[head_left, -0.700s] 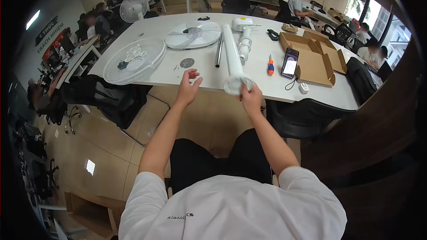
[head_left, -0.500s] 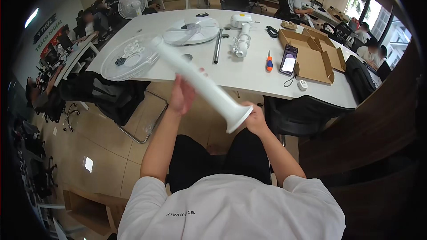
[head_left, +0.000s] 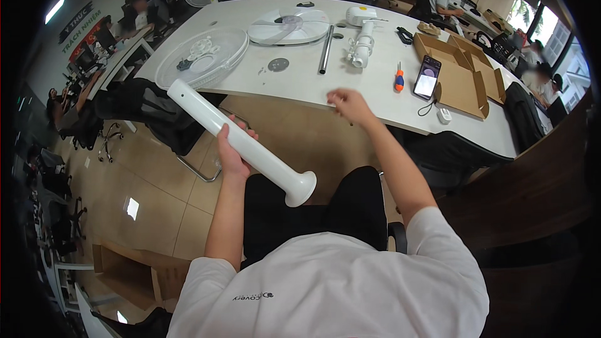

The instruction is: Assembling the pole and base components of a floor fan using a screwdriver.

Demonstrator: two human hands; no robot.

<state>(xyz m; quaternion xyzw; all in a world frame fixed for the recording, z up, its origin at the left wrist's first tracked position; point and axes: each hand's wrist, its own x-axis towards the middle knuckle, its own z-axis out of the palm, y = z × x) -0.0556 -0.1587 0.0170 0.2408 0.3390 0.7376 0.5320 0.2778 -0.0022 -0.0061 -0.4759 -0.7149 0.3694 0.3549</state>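
My left hand is wrapped round a white fan stand tube and holds it tilted over my lap. The tube's flared end points toward my right knee; its narrow end, with a small hole, points up and left toward the table. My right hand is off the tube, at the table's front edge, with fingers loosely bent and slightly apart. No object shows in it. Beyond it on the table lie a metal pole and a white fan motor unit.
The white table also bears a fan grille with small parts, a fan blade, a screwdriver, a phone, and open cardboard boxes. Black chairs stand at its front edge. A cardboard box is on the floor.
My right hand has let go of the tube's flared end and moved up to the table edge. My left hand has drawn the tube down and left, closer to my lap.
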